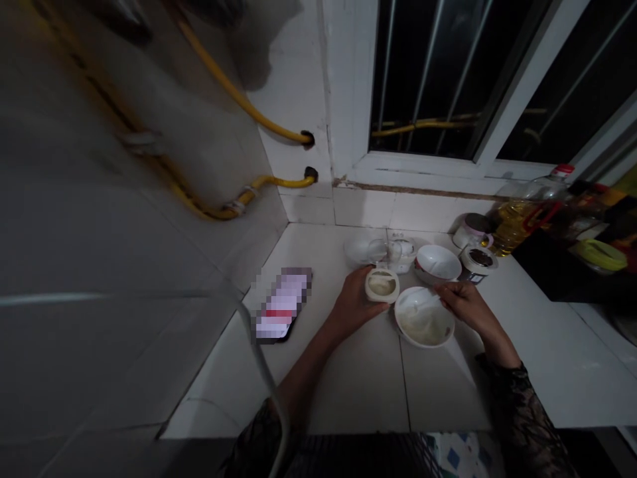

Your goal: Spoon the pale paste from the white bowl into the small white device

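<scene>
My left hand (349, 302) is closed around a small white tub (369, 292), tilted so its open top faces me. Pale, creamy stuff shows inside it. Just right of the tub, a white bowl (426, 345) stands on the counter with a pale, thick mixture (421, 326) in its bottom. Over the bowl's right rim, the fingers of my right hand (464, 304) pinch a pale spoon (430, 297), which reaches down into the bowl. The spoon's lower end is hard to make out against the mixture.
Behind the hands stand a second white bowl (438, 263), clear plastic containers (365, 252), a dark-topped jar (478, 262) and a lidded cup (472, 230). An oil bottle (512, 222) is at the back right. A phone (284, 302) lies left; a cable (259, 362) hangs in front.
</scene>
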### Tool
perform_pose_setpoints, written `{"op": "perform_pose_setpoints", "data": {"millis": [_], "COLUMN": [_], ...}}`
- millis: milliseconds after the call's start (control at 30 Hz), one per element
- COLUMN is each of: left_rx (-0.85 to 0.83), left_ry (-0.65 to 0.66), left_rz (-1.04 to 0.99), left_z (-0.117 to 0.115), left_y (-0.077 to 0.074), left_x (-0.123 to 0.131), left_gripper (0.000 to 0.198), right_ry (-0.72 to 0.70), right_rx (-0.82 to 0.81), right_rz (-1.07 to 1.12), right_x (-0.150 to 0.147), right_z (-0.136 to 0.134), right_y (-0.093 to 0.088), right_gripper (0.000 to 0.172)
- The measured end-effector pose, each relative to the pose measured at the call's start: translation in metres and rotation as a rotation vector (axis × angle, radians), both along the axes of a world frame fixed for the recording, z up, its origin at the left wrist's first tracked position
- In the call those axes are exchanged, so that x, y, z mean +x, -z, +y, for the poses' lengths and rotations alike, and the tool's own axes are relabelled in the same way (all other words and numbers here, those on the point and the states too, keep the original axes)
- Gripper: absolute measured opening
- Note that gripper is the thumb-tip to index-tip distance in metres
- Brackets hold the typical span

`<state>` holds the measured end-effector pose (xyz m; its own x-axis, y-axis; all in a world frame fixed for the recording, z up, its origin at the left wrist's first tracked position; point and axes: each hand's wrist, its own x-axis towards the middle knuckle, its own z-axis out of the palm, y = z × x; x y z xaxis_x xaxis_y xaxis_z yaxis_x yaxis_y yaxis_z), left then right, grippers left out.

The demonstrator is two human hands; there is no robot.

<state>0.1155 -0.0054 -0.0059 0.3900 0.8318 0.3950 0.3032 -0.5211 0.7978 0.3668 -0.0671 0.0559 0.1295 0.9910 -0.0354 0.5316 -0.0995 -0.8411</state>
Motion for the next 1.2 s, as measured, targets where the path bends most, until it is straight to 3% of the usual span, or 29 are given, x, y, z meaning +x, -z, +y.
{"op": "perform_pose_setpoints", "data": {"millis": [567, 767, 867, 1000, 1133, 1200], "left_rx": [-0.001, 0.003, 0.004, -0.012, -0.022, -0.022], "left_ry": [0.007, 0.002, 0.000, -0.001, 0.003, 0.003], "left_rz": [-0.025, -0.015, -0.016, -0.023, -0.036, -0.033], "left_z": [0.001, 0.000, 0.001, 0.000, 0.000, 0.000], "left_y": [-0.001, -0.002, -0.001, -0.001, -0.002, -0.002], "left_x": [0.000, 0.000, 0.000, 0.001, 0.001, 0.000], "left_gripper": [0.074, 0.073, 0.074, 0.074, 0.072, 0.072], "right_ry": [0.083, 0.125, 0.177, 0.201, -0.078, -0.145], "right_rx": [-0.063, -0.035, 0.105, 0.475, 0.692, 0.725], "right_rz": [0.126, 0.167, 0.142, -0.104, -0.565, -0.651], "right_x": [-0.001, 0.000, -0.008, -0.033, -0.052, -0.052], "right_z": [0.007, 0.004, 0.002, -0.002, -0.004, -0.004], "right_y": [0.000, -0.008, -0.014, -0.013, -0.006, -0.006], "right_gripper": [0.053, 0.052, 0.054, 0.053, 0.046, 0.045]}}
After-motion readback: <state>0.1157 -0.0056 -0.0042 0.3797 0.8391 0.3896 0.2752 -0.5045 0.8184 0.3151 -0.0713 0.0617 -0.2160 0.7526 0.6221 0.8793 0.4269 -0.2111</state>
